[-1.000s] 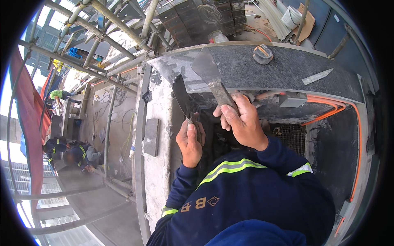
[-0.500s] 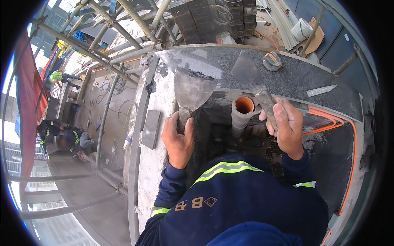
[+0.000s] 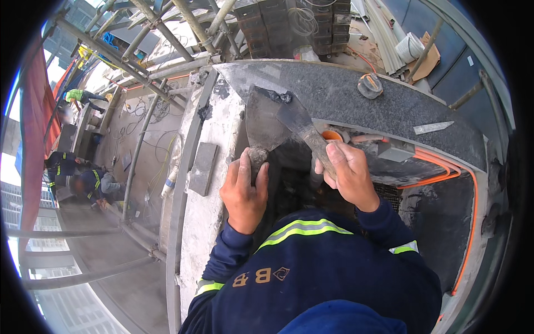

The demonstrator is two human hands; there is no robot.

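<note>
My left hand [image 3: 245, 192] is closed round the short handle of a wide putty knife [image 3: 265, 125], its blade pointing away from me. Dark, wet-looking paste [image 3: 273, 96] clings along the far edge of that blade. In my right hand [image 3: 347, 172] is a narrower scraper [image 3: 295, 116], held by its crusted handle and slanting to the left. Its blade overlaps the right part of the wide blade, close to the paste. Both tools are above the dark opening, near the grey stone slab [image 3: 339, 83]. My fingers hide part of each handle.
On the slab lie a tape measure [image 3: 370, 86] and a pale pointed strip [image 3: 433, 127]. A grey block [image 3: 203, 169] rests on the white ledge at left. An orange pipe [image 3: 332, 135] and orange conduits [image 3: 439, 160] run in the opening. Scaffold poles [image 3: 139, 153] and co-workers [image 3: 89, 183] are at left.
My right hand has moved left, bringing the scraper from over the slab across to the wide putty knife's blade. The left hand has shifted only slightly.
</note>
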